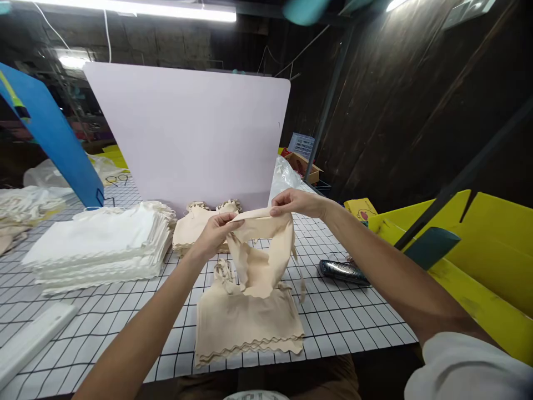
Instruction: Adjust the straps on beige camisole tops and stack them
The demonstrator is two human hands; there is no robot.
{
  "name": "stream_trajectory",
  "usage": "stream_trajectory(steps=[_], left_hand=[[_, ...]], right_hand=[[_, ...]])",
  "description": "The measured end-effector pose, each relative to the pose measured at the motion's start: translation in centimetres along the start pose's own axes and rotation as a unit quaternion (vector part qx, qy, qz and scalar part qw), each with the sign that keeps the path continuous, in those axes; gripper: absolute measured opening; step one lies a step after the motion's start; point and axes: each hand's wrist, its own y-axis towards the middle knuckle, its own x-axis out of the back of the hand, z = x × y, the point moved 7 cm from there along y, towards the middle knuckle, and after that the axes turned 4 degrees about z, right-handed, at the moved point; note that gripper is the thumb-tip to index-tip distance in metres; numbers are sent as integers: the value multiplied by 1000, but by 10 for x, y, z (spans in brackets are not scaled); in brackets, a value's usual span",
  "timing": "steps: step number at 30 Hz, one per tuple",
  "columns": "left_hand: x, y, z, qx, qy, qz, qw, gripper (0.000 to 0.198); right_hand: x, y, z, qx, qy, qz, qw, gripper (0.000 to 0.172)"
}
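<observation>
Between my two hands hangs a beige camisole top [258,266], its upper edge stretched out in the air. My left hand [219,230] pinches the left end of that edge, thumb on top. At the right end, my right hand [295,203] grips the same edge between thumb and fingers. A thin strap dangles on the right side of the garment. Just below it lies a stack of beige tops [250,328] with scalloped hems. Another beige stack [187,230] sits farther back, partly hidden by my left hand.
A tall pile of white garments [100,239] stands on the left of the grid-patterned tablecloth [333,311]. A pale upright board [191,133] closes off the back. To the right are a dark patterned case [343,272] and a yellow bin [491,250]. A blue panel [50,133] leans at left.
</observation>
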Motion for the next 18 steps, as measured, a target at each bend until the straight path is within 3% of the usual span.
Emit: stream_trajectory(steps=[8,18], left_hand=[[25,-9,4,61,-58,3,996,38],[42,-7,8,56,-65,-17,996,36]], right_hand=[[-10,14,-15,31,150,2,988,46],[-11,9,-29,8,132,19,991,38]])
